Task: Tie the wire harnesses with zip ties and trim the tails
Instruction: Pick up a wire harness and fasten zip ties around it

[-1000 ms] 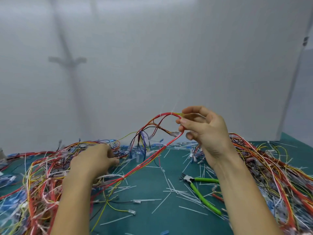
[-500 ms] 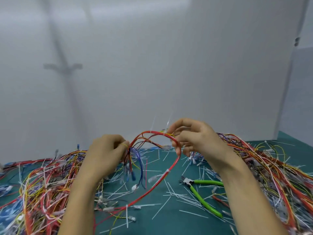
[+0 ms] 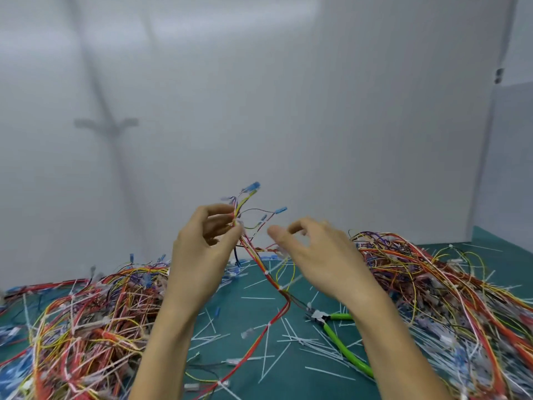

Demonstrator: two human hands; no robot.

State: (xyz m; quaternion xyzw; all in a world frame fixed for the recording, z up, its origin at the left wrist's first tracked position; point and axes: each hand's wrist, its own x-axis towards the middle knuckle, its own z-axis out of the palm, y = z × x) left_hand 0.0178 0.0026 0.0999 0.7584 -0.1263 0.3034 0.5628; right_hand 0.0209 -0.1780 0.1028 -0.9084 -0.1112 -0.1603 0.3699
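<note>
The left hand [image 3: 202, 249] has its fingers and thumb curled, pinching the harness [image 3: 253, 255] near its upper end, where loose wires tipped with blue connectors [image 3: 253, 186] fan up above the fingertips. From that pinch the red and yellow bundle drops to the mat [image 3: 248, 310] and passes just left of the cutters [image 3: 343, 346], with white ties cinched around it at intervals. The right hand [image 3: 320, 255] hovers above the cutters, beside the harness, thumb out and fingers loosely bent (it is blurred, but nothing shows in its grasp). The cutters lie flat on the mat, green handles running under the right forearm, head pointing towards the harness. Loose white ties [image 3: 291, 339] are strewn around the cutters. One tangled pile [image 3: 86, 319] of wires lies well left of the cutters; a second pile [image 3: 447, 284] lies to their right.
</note>
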